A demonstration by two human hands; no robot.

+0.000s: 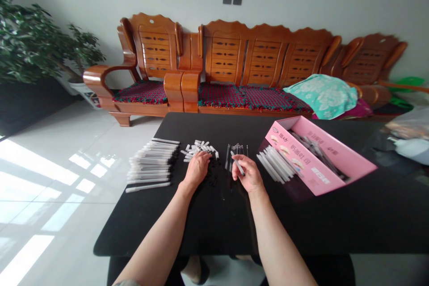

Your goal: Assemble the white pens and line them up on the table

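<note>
My right hand (248, 174) holds a whitish pen (237, 164) with a dark lower end, tilted between thumb and fingers. My left hand (197, 169) is palm down with curled fingers at the edge of a pile of white pen caps (201, 145); whatever is under its fingertips is hidden. Small black pieces (213, 178) lie scattered just right of that hand. Beyond my right hand is a row of thin dark pen refills (228, 156). White pen barrels (275, 165) are stacked to its right. Left of the caps lies a large stack of white pens with dark ends (152, 163).
A pink cardboard box (317, 181) with dark contents stands at the right on the black table (140, 228). Farther right are plastic bags (410, 136). Behind the table runs a wooden sofa (264, 53) with a turquoise cloth (326, 94); a potted plant (80, 51) stands left.
</note>
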